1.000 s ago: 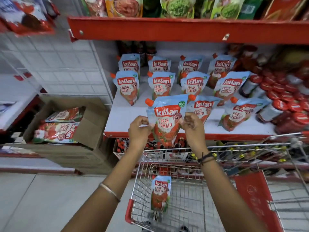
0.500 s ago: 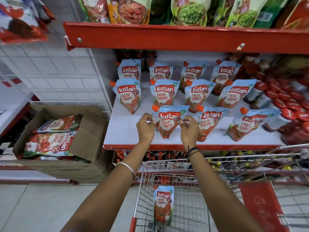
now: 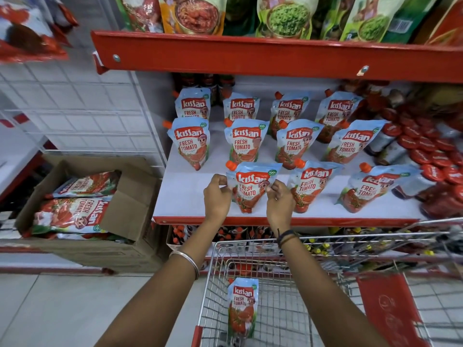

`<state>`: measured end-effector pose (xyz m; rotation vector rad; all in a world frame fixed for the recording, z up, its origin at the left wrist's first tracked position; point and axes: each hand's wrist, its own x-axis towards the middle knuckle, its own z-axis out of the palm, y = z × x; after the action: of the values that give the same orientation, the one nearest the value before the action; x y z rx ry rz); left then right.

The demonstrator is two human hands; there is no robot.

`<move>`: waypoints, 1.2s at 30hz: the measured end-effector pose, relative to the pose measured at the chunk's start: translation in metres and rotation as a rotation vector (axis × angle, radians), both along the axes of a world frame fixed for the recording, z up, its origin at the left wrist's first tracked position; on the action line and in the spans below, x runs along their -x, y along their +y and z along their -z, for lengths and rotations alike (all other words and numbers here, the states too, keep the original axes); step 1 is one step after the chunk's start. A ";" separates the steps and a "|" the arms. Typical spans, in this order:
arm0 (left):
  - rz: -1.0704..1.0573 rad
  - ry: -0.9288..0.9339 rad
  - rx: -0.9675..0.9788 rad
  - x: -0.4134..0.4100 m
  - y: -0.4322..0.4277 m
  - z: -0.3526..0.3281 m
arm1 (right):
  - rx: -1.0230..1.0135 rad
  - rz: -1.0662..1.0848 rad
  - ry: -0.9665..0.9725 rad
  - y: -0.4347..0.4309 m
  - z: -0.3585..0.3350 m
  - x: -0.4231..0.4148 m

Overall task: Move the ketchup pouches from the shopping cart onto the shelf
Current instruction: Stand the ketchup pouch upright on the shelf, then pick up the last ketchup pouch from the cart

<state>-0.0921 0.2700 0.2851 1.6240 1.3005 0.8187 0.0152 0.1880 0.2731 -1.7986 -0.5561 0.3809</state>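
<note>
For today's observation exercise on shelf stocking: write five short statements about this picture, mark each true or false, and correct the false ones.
1. Both hands hold one ketchup pouch by its sides, the left hand and the right hand. True.
2. That pouch is in the back row of the shelf. False: it stands in the front row, near the shelf's red edge.
3. One ketchup pouch is in the shopping cart. True.
4. The cardboard box at left is empty. False: it holds large tomato pouches lying flat.
5. The shelf space left of the held pouch is filled with pouches. False: it is bare there.
</note>
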 end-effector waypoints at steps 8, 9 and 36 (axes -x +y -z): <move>-0.043 -0.186 -0.064 0.035 -0.047 0.027 | -0.083 0.070 0.017 -0.039 0.022 0.036; -0.062 -0.194 -0.080 0.040 -0.053 0.037 | -0.090 0.062 0.008 -0.045 0.031 0.040; 0.206 0.503 0.879 0.064 -0.153 0.363 | 0.641 -0.053 0.904 -0.144 0.381 0.080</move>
<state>-0.1563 0.1170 -0.0781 1.2128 1.4934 -0.3147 -0.0652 0.0442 -0.1081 -1.9435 0.1935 1.4340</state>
